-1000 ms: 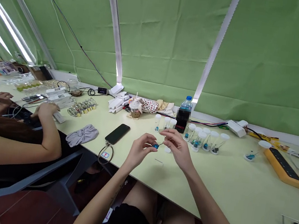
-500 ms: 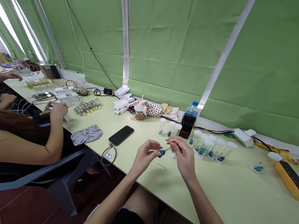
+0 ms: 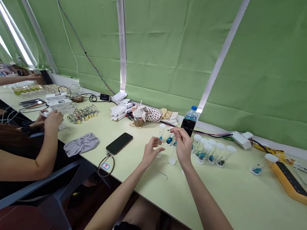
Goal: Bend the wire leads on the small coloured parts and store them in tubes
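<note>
While the left hand (image 3: 150,149) is hanging spread beside a clear plastic vial (image 3: 161,131), the right hand (image 3: 182,144) is pinching something too small to tell near a blue bead (image 3: 169,141).

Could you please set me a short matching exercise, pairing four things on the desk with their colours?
Things:
1. phone
2. headband
3. power strip
4. bottle

Colours:
A. blue cap
B. yellow casing
C. black body
D. grey fabric

Pairs: 1-C, 2-D, 3-B, 4-A
</note>
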Demonstrator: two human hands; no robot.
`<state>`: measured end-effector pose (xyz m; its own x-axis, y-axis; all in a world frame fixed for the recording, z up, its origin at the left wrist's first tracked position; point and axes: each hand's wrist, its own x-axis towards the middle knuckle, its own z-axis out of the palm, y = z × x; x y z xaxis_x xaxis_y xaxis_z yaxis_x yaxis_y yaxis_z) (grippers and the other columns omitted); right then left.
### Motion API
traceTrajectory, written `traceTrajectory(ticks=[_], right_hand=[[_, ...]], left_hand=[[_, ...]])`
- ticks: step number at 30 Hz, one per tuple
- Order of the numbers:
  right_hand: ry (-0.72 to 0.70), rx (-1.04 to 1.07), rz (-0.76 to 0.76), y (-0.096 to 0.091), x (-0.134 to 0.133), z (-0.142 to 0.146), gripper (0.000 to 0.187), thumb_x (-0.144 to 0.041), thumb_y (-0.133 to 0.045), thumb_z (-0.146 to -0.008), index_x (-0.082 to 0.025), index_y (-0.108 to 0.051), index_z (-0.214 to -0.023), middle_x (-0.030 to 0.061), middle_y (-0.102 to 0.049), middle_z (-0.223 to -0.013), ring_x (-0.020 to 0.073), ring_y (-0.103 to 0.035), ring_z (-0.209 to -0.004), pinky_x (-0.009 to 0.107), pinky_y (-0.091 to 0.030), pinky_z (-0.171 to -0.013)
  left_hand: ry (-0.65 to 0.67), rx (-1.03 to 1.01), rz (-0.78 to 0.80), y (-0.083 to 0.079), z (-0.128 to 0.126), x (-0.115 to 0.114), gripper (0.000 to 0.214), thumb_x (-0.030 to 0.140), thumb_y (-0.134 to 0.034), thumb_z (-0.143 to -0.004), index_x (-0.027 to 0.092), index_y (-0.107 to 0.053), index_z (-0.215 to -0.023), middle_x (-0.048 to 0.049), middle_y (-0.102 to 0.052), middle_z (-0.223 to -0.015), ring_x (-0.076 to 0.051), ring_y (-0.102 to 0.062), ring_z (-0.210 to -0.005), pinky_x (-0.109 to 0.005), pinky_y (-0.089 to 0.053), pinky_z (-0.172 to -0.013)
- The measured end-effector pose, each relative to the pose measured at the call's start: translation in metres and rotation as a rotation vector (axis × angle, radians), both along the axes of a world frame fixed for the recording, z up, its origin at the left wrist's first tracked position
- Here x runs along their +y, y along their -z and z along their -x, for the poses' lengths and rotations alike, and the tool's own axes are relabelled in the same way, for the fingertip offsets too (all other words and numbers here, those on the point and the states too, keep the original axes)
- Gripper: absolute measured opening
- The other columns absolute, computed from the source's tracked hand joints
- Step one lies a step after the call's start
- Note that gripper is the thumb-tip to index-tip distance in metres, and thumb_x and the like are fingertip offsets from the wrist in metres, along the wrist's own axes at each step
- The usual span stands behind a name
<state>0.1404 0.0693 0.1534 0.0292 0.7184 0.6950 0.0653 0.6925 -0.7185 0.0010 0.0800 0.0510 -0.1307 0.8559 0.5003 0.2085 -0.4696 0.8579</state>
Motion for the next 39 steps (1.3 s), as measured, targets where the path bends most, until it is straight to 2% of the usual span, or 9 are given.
traceTrajectory(ticks=[3,7,12,17,21,28,33,39], right_hand=[[-0.012,0.043,0.021,0.009,0.004,0.007,0.029,-0.038,-0.044,-0.090,-0.018,-0.063,-0.080,0.0054,-0.062,-0.089,0.0162,-0.055,-0.078,0.028,-0.041,-0.068],[-0.049,0.070,0.065,0.026,0.007,0.015,0.029,-0.039,-0.043,-0.091,-0.018,-0.062,-0.082,0.0055,-0.062,-0.089,0.0131,-0.050,-0.065,0.026,-0.040,-0.059],[-0.051,0.008,0.065,0.039,0.016,0.017,0.032,-0.039,-0.040,-0.092,-0.019,-0.061,-0.080,0.0062,-0.061,-0.089,0.0144,-0.053,-0.069,0.027,-0.042,-0.062],[-0.157,-0.152,0.000,0.038,0.023,0.013,0.033,-0.037,-0.038,-0.093,-0.019,-0.060,-0.076,0.0051,-0.061,-0.083,0.0166,-0.056,-0.078,0.028,-0.043,-0.068],[-0.192,-0.313,-0.083,0.034,0.019,0.009,0.029,-0.033,-0.038,-0.094,-0.020,-0.058,-0.076,0.0054,-0.060,-0.086,0.0171,-0.057,-0.082,0.029,-0.043,-0.075],[-0.101,-0.489,-0.083,0.028,0.011,0.010,0.027,-0.026,-0.034,-0.095,-0.020,-0.054,-0.078,0.0045,-0.057,-0.085,0.0159,-0.055,-0.079,0.028,-0.041,-0.074],[-0.054,-0.507,-0.063,0.026,0.010,0.014,0.029,-0.026,-0.030,-0.096,-0.020,-0.052,-0.078,0.0048,-0.055,-0.087,0.0157,-0.055,-0.080,0.027,-0.041,-0.075],[-0.101,-0.555,-0.087,0.032,0.014,0.016,0.029,-0.023,-0.030,-0.096,-0.020,-0.054,-0.080,0.0047,-0.056,-0.088,0.0151,-0.055,-0.076,0.027,-0.042,-0.072]], left_hand=[[0.004,0.037,-0.112,0.010,0.001,-0.010,0.037,0.027,-0.070,-0.071,0.021,-0.054,-0.104,-0.0053,-0.063,-0.098,-0.019,-0.060,-0.093,-0.036,-0.046,-0.085],[-0.019,0.104,-0.159,0.020,0.003,-0.013,0.036,0.029,-0.070,-0.071,0.020,-0.057,-0.104,-0.0063,-0.064,-0.097,-0.020,-0.060,-0.092,-0.038,-0.046,-0.085],[-0.071,0.062,-0.165,0.021,0.005,-0.011,0.040,0.029,-0.068,-0.073,0.021,-0.055,-0.110,-0.0072,-0.062,-0.103,-0.019,-0.060,-0.092,-0.038,-0.048,-0.085],[-0.083,0.044,-0.163,0.018,0.005,-0.013,0.043,0.027,-0.067,-0.075,0.022,-0.050,-0.114,-0.0070,-0.063,-0.100,-0.019,-0.062,-0.093,-0.039,-0.049,-0.084],[-0.086,0.061,-0.173,0.020,0.005,-0.012,0.050,0.026,-0.068,-0.075,0.023,-0.044,-0.118,-0.0075,-0.064,-0.101,-0.019,-0.062,-0.092,-0.039,-0.050,-0.083],[-0.104,0.092,-0.213,0.022,0.005,-0.012,0.054,0.026,-0.065,-0.078,0.023,-0.036,-0.123,-0.0075,-0.065,-0.098,-0.019,-0.063,-0.089,-0.041,-0.050,-0.083],[-0.091,0.124,-0.244,0.024,0.006,-0.012,0.056,0.024,-0.064,-0.079,0.023,-0.034,-0.126,-0.0075,-0.064,-0.098,-0.019,-0.062,-0.090,-0.042,-0.049,-0.084],[-0.088,0.098,-0.194,0.024,0.005,-0.011,0.063,0.024,-0.066,-0.076,0.024,-0.031,-0.129,-0.0060,-0.065,-0.096,-0.018,-0.063,-0.087,-0.039,-0.051,-0.081]])
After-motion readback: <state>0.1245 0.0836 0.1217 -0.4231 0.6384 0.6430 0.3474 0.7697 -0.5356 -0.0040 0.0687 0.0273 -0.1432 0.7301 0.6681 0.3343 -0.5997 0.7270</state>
